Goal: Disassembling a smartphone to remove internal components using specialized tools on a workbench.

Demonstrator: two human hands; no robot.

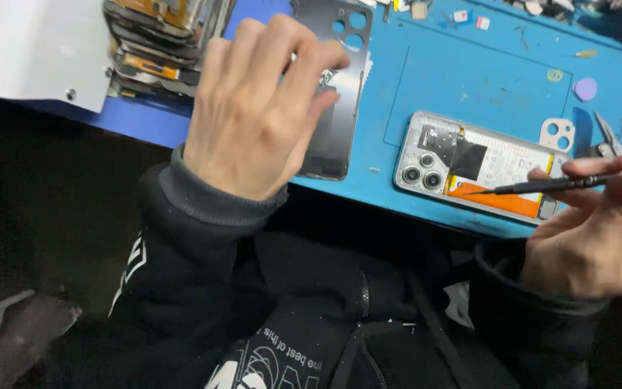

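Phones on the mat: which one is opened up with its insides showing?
The light-framed phone on the right, battery and cameras exposed, beside the right hand holding the screwdriver. The dark back cover under the left hand shows only its shell.

Bright, even overhead light on blue mat (pixel 469 79); dim, perhaps motion-blurred foreground.

we see the back cover (pixel 336 108) as glossy dark plastic or glass; work mat (pixel 469 79) | matt blue rubber; screwdriver (pixel 541 186) | dark metal; sleeve cuffs | knit cloth

Bare blue tabletop (pixel 469 79) open between dark back cover (pixel 336 94) and opened phone (pixel 480 166), stacked phone parts (pixel 160 43) crowding far left corner, small scraps (pixel 469 18) lining far edge
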